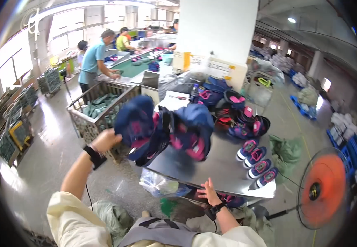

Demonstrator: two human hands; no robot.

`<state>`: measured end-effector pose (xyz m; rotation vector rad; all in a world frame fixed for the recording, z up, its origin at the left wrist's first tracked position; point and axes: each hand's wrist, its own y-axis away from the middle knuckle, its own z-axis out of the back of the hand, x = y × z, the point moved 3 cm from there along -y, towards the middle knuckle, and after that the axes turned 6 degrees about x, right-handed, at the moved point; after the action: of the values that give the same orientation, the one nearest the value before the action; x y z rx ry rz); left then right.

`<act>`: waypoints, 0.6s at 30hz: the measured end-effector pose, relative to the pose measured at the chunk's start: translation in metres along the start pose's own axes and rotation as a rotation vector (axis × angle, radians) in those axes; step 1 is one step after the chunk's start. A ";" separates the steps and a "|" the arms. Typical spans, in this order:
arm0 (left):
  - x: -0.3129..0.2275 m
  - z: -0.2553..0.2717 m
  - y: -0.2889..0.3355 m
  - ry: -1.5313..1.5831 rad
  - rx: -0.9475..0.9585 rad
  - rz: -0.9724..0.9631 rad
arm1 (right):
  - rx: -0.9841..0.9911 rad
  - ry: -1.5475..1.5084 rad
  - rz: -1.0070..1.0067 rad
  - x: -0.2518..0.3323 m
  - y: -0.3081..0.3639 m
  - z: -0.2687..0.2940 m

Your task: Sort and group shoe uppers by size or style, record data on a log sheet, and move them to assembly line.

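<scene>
Spreading its fingers wide, the right hand [210,194] is near the front edge of the table [223,166], lower centre. The left hand [106,140], left of centre, holds the left end of a bundle [162,133] of navy, pink-trimmed shoe uppers, blurred. The bundle hangs mid-frame, long axis running left to right; which way the toes point I can't tell. Beyond, four shoes [260,167] line the table at right; farther, a worker [92,61] leans at upper left.
</scene>
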<state>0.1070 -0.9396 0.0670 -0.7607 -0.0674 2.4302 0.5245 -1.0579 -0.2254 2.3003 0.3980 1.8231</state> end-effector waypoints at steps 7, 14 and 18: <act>0.126 -0.229 -0.042 0.596 0.132 0.576 | -0.309 0.291 0.187 0.015 -0.015 0.029; 0.066 -0.177 -0.072 0.056 0.091 -0.182 | -0.345 1.250 0.750 0.161 -0.107 -0.057; 0.014 -0.206 -0.088 0.076 0.372 -0.241 | -0.032 1.518 0.473 0.091 -0.168 -0.108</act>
<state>0.2539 -0.8836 -0.0936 -0.6331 0.2983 2.0987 0.4221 -0.8719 -0.1667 0.5237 -0.0633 3.3964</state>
